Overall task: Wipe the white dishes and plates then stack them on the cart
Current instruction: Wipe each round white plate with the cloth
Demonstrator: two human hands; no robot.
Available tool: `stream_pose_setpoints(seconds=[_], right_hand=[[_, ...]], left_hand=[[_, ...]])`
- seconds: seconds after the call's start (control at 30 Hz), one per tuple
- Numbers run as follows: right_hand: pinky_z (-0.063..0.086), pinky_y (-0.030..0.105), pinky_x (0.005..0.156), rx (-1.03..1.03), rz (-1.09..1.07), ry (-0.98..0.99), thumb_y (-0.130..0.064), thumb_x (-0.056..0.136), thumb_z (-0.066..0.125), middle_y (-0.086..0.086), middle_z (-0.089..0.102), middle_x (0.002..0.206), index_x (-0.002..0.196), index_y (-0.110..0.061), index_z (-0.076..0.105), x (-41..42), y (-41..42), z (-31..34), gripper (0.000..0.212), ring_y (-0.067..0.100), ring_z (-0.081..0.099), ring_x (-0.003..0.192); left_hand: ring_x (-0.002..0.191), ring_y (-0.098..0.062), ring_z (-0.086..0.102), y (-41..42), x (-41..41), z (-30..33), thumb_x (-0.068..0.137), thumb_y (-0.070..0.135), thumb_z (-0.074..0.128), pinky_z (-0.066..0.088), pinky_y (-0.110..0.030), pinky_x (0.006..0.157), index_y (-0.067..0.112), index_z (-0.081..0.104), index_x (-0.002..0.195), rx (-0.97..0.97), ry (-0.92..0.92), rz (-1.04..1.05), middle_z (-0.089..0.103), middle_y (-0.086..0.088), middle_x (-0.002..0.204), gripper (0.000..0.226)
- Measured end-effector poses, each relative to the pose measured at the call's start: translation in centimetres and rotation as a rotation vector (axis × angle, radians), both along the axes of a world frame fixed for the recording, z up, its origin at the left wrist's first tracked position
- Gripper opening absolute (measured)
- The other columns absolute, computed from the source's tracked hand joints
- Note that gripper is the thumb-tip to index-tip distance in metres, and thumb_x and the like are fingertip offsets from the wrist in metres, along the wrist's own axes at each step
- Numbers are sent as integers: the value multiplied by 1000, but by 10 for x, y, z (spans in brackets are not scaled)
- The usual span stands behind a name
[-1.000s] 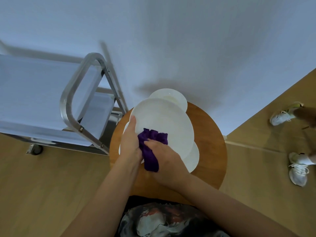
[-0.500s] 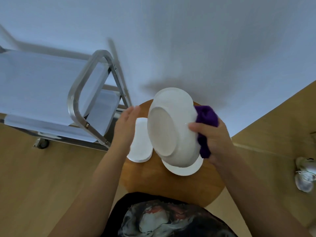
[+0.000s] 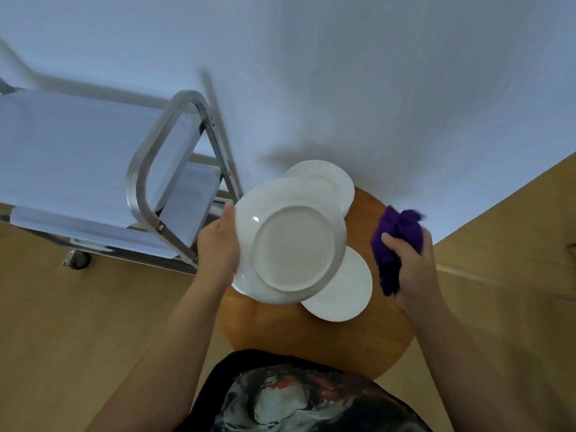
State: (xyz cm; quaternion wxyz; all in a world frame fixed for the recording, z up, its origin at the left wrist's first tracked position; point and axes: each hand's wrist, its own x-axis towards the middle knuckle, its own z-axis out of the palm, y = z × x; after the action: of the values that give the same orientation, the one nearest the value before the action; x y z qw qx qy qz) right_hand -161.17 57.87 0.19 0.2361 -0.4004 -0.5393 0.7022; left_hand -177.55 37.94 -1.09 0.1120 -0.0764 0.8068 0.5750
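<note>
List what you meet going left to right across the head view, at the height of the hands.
Cart → left hand → upturned white plate held by that hand → purple cloth → right hand gripping it. The plates lying on the round wooden table overlap the held one, so they are left out.

Bench (image 3: pixel 311 338) directly ahead of the person, against the wall. Cart (image 3: pixel 93 169) to its left, on the floor. Upturned plate (image 3: pixel 290 241) held over the bench by left hand (image 3: pixel 218 247); two plates (image 3: pixel 343 288) (image 3: pixel 327 182) lie beneath and behind. Right hand (image 3: pixel 411 266) with cloth (image 3: pixel 396 241) at right.
</note>
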Motion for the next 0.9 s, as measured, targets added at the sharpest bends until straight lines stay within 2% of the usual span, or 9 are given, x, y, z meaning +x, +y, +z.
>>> stream_pose_setpoints(seconds=[0.07, 0.13, 0.23, 0.27, 0.33, 0.47, 0.63, 0.77, 0.9], right_hand=[[53, 38, 69, 228, 177, 47, -34, 74, 68, -13, 65, 91, 108, -55, 51, -8, -6, 12, 43, 17, 64, 80], [49, 38, 87, 369, 454, 89, -48, 69, 64, -2, 50, 130, 128, -48, 38, -23, -22, 25, 65, 23, 54, 113], [5, 44, 116, 911, 925, -212, -67, 70, 52, -6, -1, 158, 139, -51, 15, -44, -38, 33, 80, 18, -6, 144], [1, 48, 116, 1065, 1011, -311, -67, 71, 56, -7, -6, 158, 141, -49, 15, -48, -36, 36, 83, 18, -12, 143], [18, 49, 114, 1191, 1103, -393, -61, 70, 69, -2, 8, 155, 143, -43, 19, -55, -27, 43, 90, 26, 7, 141], [48, 27, 87, 1185, 1173, -292, -53, 57, 81, -7, 39, 130, 133, -43, 23, -59, -16, 43, 96, 12, 41, 112], [42, 7, 76, 997, 1136, -152, -54, 55, 81, -25, 43, 120, 119, -60, 26, -54, -2, 45, 85, -1, 46, 107], [44, 3, 77, 860, 901, -22, -60, 53, 77, -41, 44, 115, 117, -60, 32, -43, 3, 49, 78, -12, 46, 110], [46, 5, 76, 697, 709, 24, -50, 52, 81, -43, 44, 113, 115, -60, 35, -31, 1, 41, 78, -12, 48, 106]], left_hand=[[34, -2, 34, 4, 2, 4, 94, 47, 42, 28, -11, 37, 21, 30, 47, -126, 260, -181, 32, 10, 33, 55], [37, -5, 35, 12, 8, 8, 91, 56, 34, 30, -15, 41, 17, 38, 47, -272, 394, -384, 33, 8, 38, 59], [46, -15, 38, 17, 16, 10, 88, 61, 27, 37, -39, 48, 5, 50, 58, -323, 435, -528, 41, -3, 47, 67], [47, -16, 38, 16, 16, 11, 90, 55, 29, 36, -40, 49, 3, 52, 60, -304, 430, -535, 42, -7, 47, 65], [46, -13, 36, 11, 17, 13, 95, 43, 36, 33, -34, 49, 6, 50, 57, -291, 445, -566, 42, -6, 47, 55], [42, -8, 31, 8, 21, 26, 96, 32, 45, 24, -16, 47, 24, 35, 49, -337, 519, -615, 33, 8, 43, 48], [42, -6, 39, 4, 22, 36, 95, 31, 48, 34, -13, 47, 13, 47, 51, -221, 453, -563, 41, 2, 45, 48], [50, -31, 46, 0, 21, 46, 90, 43, 46, 40, -32, 47, -14, 54, 66, -60, 349, -418, 51, -27, 57, 63], [47, -19, 48, -1, 20, 44, 89, 49, 48, 39, -20, 43, 1, 58, 64, 20, 131, -264, 50, -14, 54, 56]])
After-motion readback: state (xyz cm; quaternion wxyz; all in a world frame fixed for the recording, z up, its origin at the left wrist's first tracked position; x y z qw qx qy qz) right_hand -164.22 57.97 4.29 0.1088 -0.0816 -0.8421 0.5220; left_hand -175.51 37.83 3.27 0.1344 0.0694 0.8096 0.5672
